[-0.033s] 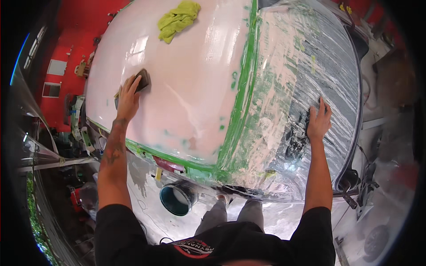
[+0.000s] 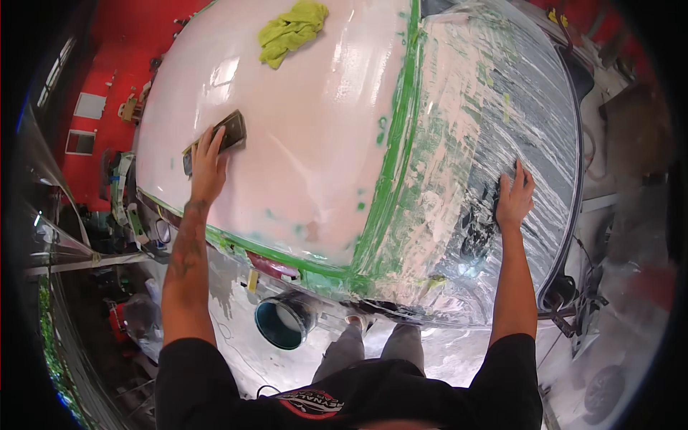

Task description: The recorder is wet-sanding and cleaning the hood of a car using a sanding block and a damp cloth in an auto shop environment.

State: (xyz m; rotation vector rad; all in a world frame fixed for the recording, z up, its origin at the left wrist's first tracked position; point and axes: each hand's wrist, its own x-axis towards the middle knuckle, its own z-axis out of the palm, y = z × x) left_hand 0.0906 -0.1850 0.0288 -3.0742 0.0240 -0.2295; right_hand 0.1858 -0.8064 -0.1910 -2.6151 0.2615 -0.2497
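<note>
A long dark sanding block (image 2: 235, 131) lies aslant on a glossy, pale pink vehicle panel (image 2: 287, 143). My left hand (image 2: 206, 163) is on it, fingers over its top, covering its middle. Green masking tape (image 2: 390, 161) borders the panel on the right and near sides. Beyond the tape, a windshield-like surface under wrinkled plastic film (image 2: 534, 107) carries smeared pink and white residue. On that film rests my right hand (image 2: 514, 201), fingers slightly apart and holding nothing. A crumpled yellow-green cloth (image 2: 292, 32) sits toward the panel's far edge.
A teal-lined bucket (image 2: 281, 322) stands on the pale floor below the panel's near edge, by my legs. A red wall (image 2: 118, 64) with shelving and clutter is at the left. Cables and a dark wheel (image 2: 605, 387) show at the right.
The sanding block has turned slightly, and more of its top shows. My left hand has shifted slightly down off its far end. My right hand stays in place.
</note>
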